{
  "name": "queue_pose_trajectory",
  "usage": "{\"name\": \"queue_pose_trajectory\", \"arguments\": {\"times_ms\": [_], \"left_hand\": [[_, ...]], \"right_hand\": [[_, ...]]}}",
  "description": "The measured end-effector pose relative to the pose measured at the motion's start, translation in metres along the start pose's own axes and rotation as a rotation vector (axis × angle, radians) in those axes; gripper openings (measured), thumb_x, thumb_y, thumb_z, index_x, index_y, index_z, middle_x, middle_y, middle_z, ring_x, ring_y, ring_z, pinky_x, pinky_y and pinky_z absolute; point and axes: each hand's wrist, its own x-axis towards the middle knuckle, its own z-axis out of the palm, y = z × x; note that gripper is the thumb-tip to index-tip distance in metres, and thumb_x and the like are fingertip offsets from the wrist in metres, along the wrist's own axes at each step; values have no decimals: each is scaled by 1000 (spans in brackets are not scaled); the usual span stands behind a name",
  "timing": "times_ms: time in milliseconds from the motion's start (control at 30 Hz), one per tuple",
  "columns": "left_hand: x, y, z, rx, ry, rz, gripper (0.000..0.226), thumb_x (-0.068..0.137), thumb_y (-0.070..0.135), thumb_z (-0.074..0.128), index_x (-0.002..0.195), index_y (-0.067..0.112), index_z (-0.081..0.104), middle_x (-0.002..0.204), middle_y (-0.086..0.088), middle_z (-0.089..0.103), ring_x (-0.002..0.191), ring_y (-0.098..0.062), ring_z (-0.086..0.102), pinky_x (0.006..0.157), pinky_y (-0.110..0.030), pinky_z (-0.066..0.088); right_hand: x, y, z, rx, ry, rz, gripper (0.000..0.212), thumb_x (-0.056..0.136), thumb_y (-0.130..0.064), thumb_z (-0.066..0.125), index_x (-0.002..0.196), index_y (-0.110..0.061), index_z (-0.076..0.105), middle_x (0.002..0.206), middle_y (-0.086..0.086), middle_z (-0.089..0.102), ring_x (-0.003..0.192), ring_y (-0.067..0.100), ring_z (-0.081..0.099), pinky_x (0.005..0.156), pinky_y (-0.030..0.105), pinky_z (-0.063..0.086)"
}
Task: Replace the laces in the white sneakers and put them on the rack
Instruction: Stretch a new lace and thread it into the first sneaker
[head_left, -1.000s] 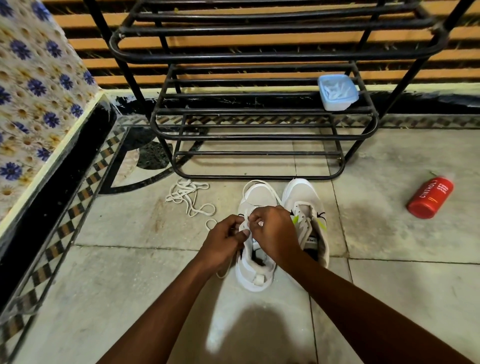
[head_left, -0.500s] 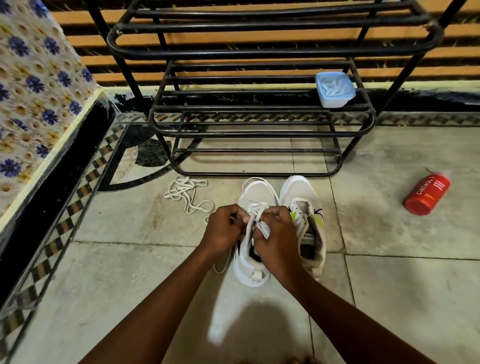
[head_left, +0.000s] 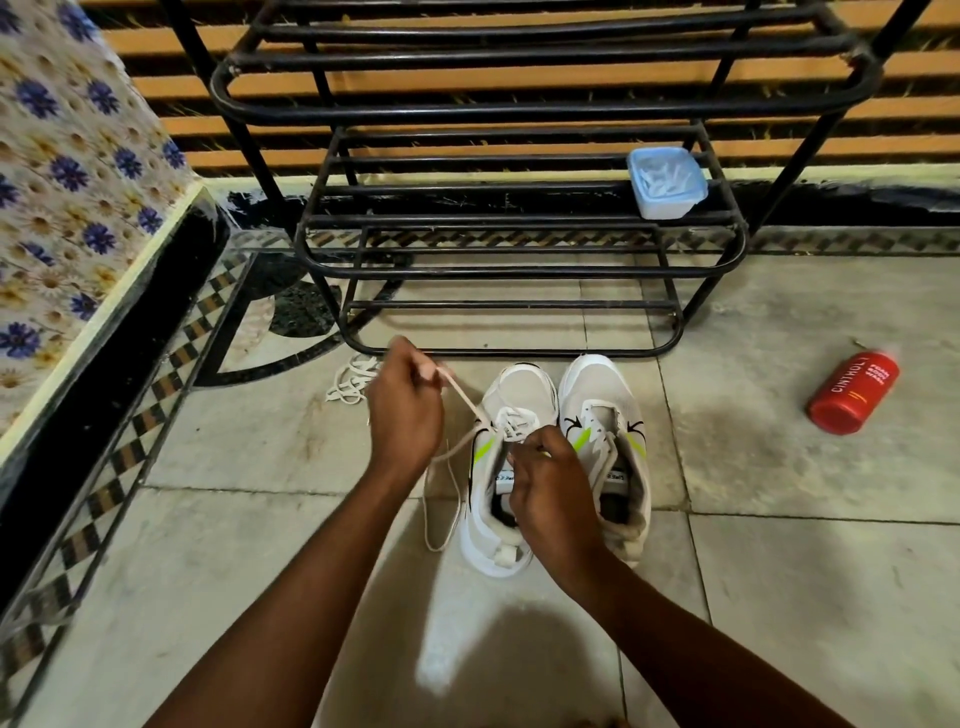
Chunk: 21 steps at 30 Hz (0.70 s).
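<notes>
Our left hand (head_left: 405, 410) pinches the lace (head_left: 465, 400) taut, raised leftward; our right hand (head_left: 550, 488) fingers grip the left sneaker (head_left: 511, 467) tongue.

A pale tiled floor (head_left: 260, 597) is carrying everything. Two white sneakers (head_left: 605, 395) are sitting side by side at centre, toes pointing to twelve o'clock. A loose bundle of laces (head_left: 349, 382) is lying at their ten o'clock. A red bottle (head_left: 852, 397) is lying on its side at three o'clock. A black metal rack (head_left: 519, 270) is standing at twelve o'clock, one shelf holding a blue container (head_left: 666, 182).
</notes>
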Motion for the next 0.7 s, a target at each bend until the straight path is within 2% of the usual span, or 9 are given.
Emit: {"name": "queue_pose_trajectory", "arguments": {"times_ms": [133, 200, 267, 333, 400, 467, 533, 600, 700], "left_hand": [[22, 23, -14, -475, 50, -191, 31, 96, -14, 31, 88, 13, 45, 74, -10, 55, 59, -24, 64, 64, -41, 61], [20, 11, -14, -286, -86, -50, 30, 96, -8, 34, 88, 18, 45, 74, -1, 51, 59, -16, 49, 58, -38, 47], [10, -13, -15, 169, -362, 252, 11, 99, 12, 44, 94, 20, 51, 85, 3, 53, 72, -14, 50, 66, -38, 44], [0, -36, -14, 561, -629, 468, 19, 96, 39, 51, 103, 24, 61, 96, 5, 50, 89, -18, 49, 75, -41, 46], [-10, -45, -11, 693, -652, 532, 27, 91, 52, 54, 101, 31, 70, 102, 6, 49, 93, -21, 43, 77, -41, 42], [-12, -44, -8, 671, -501, 497, 25, 90, 50, 52, 92, 32, 70, 105, 10, 50, 97, -19, 40, 74, -37, 30], [-9, -36, -5, 509, -352, 371, 24, 91, 43, 44, 90, 30, 63, 105, 13, 58, 100, -14, 46, 76, -37, 28], [-1, -23, -5, 117, -267, 128, 19, 102, 24, 40, 92, 19, 55, 99, 5, 71, 100, -17, 66, 84, -40, 47], [8, 2, -9, -491, -77, -257, 21, 112, 11, 37, 93, 13, 44, 74, -6, 62, 69, -28, 70, 55, -35, 55]], "right_hand": [[2, -3, 1, -17, -14, 37, 18, 78, -12, 44, 77, -10, 62, 92, 7, 50, 81, 32, 56, 73, 41, 51], [3, -3, 1, -11, -12, 37, 13, 77, -11, 45, 72, -12, 57, 90, 8, 49, 79, 33, 55, 71, 40, 50], [3, -2, 1, -21, -13, 40, 13, 78, -11, 47, 71, -12, 57, 88, 8, 48, 77, 34, 54, 70, 38, 48], [3, -3, 1, -36, -11, 41, 14, 80, -11, 46, 72, -11, 58, 87, 8, 47, 76, 33, 54, 70, 36, 44], [5, -3, 1, -62, -23, 24, 16, 79, -11, 45, 73, -11, 59, 85, 7, 48, 76, 33, 54, 69, 33, 40], [5, -3, 0, -84, -28, 0, 16, 78, -9, 45, 74, -12, 60, 83, 4, 45, 75, 34, 54, 70, 31, 36], [6, -2, -1, -86, -26, -19, 14, 77, -7, 48, 74, -13, 60, 83, -1, 39, 74, 33, 53, 71, 29, 32], [6, -1, -1, -89, -28, -21, 13, 77, -5, 50, 74, -13, 61, 82, 1, 43, 73, 32, 54, 71, 27, 32], [6, 1, -1, -92, -41, -8, 13, 78, -5, 51, 72, -13, 60, 81, 5, 47, 75, 32, 54, 71, 27, 32]]}}
